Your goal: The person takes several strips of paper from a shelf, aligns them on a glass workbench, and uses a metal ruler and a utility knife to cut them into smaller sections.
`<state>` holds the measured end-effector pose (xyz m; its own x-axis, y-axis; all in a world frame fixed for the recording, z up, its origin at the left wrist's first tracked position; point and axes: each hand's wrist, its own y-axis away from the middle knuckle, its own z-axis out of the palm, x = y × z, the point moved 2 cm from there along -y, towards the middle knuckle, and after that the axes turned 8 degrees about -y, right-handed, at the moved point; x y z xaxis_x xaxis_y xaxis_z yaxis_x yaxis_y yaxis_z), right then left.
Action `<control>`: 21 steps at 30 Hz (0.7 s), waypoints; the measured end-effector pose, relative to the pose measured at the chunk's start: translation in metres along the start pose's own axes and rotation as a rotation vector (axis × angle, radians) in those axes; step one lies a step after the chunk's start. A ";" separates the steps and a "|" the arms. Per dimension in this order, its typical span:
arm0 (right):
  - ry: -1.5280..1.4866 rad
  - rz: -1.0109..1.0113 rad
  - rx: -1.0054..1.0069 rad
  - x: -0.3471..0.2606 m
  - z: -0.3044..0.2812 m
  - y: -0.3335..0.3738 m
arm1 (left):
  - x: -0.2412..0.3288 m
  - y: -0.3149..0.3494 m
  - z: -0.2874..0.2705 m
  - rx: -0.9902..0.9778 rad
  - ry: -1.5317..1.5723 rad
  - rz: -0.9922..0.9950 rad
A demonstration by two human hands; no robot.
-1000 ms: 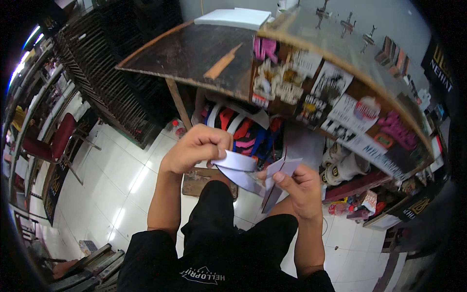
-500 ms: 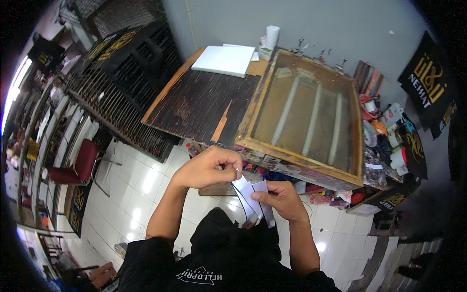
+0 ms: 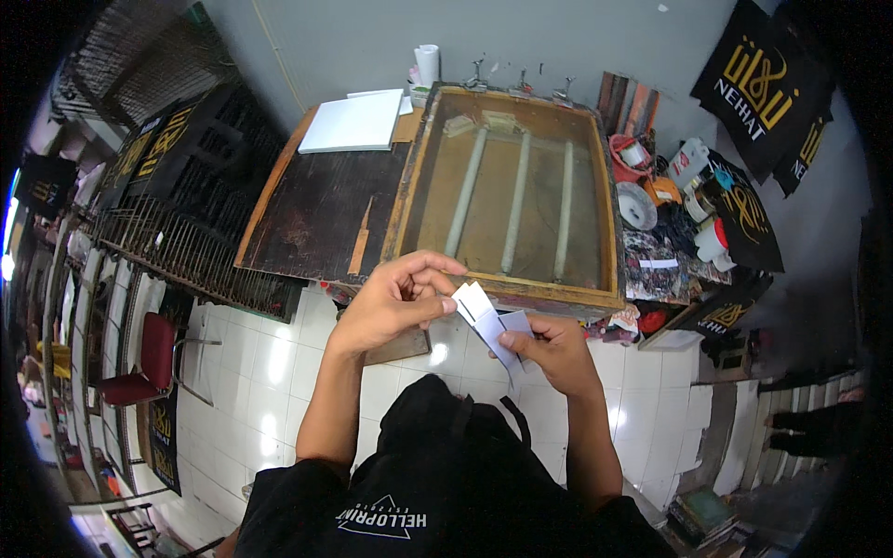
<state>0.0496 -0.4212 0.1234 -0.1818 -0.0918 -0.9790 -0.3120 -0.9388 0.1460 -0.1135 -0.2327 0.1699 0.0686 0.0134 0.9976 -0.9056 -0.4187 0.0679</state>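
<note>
Several pieces of white paper (image 3: 488, 321), stiff and card-like with folds and dark edge lines, are held in front of my body. My right hand (image 3: 555, 353) is closed on them, its thumb pressed flat over the front and the fingers behind. My left hand (image 3: 395, 302) is at their upper left, its thumb tip against the paper's edge. The left index finger stretches above the thumb with a gap between them, and the other fingers are loosely curled.
Ahead stands a wood-framed glass-topped table (image 3: 512, 186) with pale tubes beneath the glass. On its left, a dark worn tabletop (image 3: 316, 205) bears a white paper stack (image 3: 352, 122). Bottles and tubs (image 3: 688, 158) crowd the right. A red chair (image 3: 149, 363) is at far left.
My left fingers have come apart from their pinch on a paper strip. The papers now stand higher and flatter in my right hand. The view has shifted, so the table appears further left.
</note>
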 end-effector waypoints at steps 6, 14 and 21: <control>0.061 0.014 0.044 -0.016 -0.025 -0.003 | -0.013 -0.028 0.018 0.042 -0.126 0.106; 0.159 0.035 0.063 -0.046 -0.067 -0.047 | -0.008 -0.088 0.023 0.091 0.185 0.034; 0.276 0.057 0.015 -0.064 -0.097 -0.102 | -0.029 -0.156 0.010 0.054 0.077 -0.029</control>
<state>0.1836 -0.3513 0.1573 0.0605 -0.2331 -0.9706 -0.3224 -0.9248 0.2020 0.0295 -0.1769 0.1299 0.0599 0.0949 0.9937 -0.8797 -0.4655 0.0975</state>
